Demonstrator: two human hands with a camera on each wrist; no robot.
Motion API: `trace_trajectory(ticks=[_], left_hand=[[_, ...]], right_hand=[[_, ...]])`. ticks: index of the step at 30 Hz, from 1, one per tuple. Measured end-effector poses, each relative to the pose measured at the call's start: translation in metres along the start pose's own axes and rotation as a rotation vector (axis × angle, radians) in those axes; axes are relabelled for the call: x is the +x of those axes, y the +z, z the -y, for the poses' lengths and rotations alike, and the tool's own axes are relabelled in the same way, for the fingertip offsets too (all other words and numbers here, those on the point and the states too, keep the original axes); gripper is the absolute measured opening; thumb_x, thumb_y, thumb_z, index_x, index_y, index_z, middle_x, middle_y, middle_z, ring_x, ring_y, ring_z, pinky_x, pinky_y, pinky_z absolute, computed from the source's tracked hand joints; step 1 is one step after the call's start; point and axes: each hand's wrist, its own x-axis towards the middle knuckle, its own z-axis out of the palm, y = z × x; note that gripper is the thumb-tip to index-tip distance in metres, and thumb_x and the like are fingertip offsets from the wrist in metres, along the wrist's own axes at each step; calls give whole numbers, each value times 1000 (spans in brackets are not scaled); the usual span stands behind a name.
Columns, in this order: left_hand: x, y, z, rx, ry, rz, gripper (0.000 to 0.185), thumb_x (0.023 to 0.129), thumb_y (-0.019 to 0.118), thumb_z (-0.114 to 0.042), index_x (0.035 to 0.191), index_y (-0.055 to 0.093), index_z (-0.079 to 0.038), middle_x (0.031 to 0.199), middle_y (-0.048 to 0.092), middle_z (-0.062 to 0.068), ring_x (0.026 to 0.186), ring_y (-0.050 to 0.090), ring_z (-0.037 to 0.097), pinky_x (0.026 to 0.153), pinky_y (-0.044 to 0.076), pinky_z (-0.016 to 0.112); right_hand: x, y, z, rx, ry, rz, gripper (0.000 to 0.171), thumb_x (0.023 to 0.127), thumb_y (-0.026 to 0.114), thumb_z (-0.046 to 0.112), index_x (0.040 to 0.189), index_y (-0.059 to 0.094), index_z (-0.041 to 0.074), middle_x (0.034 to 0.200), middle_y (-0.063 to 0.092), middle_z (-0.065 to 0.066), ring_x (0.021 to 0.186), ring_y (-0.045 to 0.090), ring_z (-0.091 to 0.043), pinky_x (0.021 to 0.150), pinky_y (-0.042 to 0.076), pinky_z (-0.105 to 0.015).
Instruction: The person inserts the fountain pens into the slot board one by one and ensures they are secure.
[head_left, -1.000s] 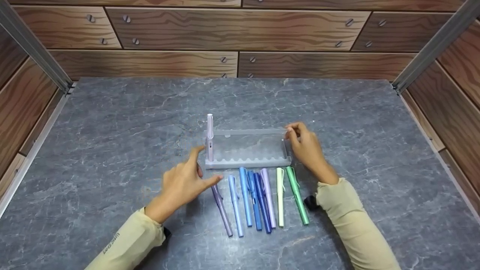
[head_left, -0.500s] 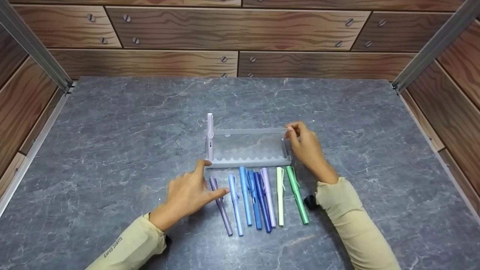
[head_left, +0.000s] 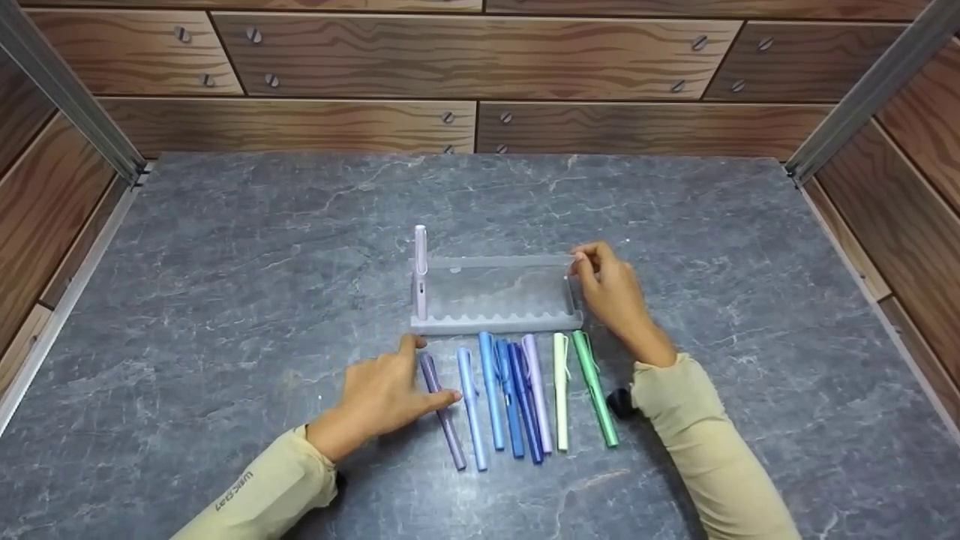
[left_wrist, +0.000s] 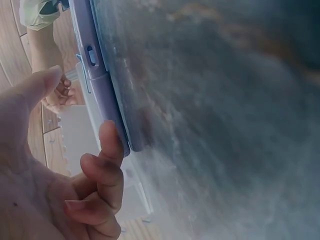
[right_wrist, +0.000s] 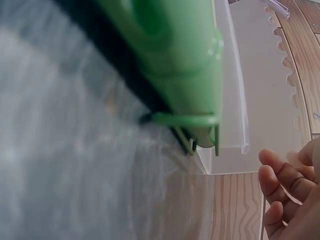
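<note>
Left hand (head_left: 381, 395) further right, dark purple pen (head_left: 449, 433) partly behind thumb (head_left: 439, 400).

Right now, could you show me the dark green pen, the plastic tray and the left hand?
Dark green pen (head_left: 596, 390): head view, its middle.
Plastic tray (head_left: 450, 328): head view, its front edge.
Left hand (head_left: 379, 396): head view, its back.

Pens (head_left: 526, 405) before the rack (head_left: 496, 326) (another pen (head_left: 421, 281) at left end)

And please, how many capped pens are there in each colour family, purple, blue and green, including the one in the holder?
Purple capped pens: 3
Blue capped pens: 4
Green capped pens, one very pale: 2
Total: 9 capped pens
</note>
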Motion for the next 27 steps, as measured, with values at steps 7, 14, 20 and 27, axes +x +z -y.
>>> trace_trajectory(ticks=[7,14,20,27], left_hand=[[1,1,1,20,12,21,83,71,74,-61,127,49,-5,59,52,-1,50,47,16,46,37,30],[3,0,0,53,2,46,83,71,74,-60,128,48,-5,61,53,0,52,50,18,49,38,32],[6,-2,-2,43,-16,88,83,71,76,-57,131,49,-7,66,55,0,57,52,19,53,39,33],[8,-3,-3,37,-31,117,81,71,77,-56,131,49,-9,67,55,0,58,52,19,54,38,31]], right_hand=[[0,-1,1,-4,-3,-2,16,97,51,8,101,63,-3,78,71,-14,65,61,-20,59,40,-21],[1,0,0,4,-17,-6,16,97,51,7,101,63,-3,77,70,-13,63,57,-16,58,37,-19],[0,0,1,9,3,-4,16,96,51,7,101,63,-3,77,71,-13,66,60,-17,59,39,-18],[1,0,0,12,0,-9,16,97,50,7,101,63,-2,77,71,-13,66,60,-18,60,40,-17]])
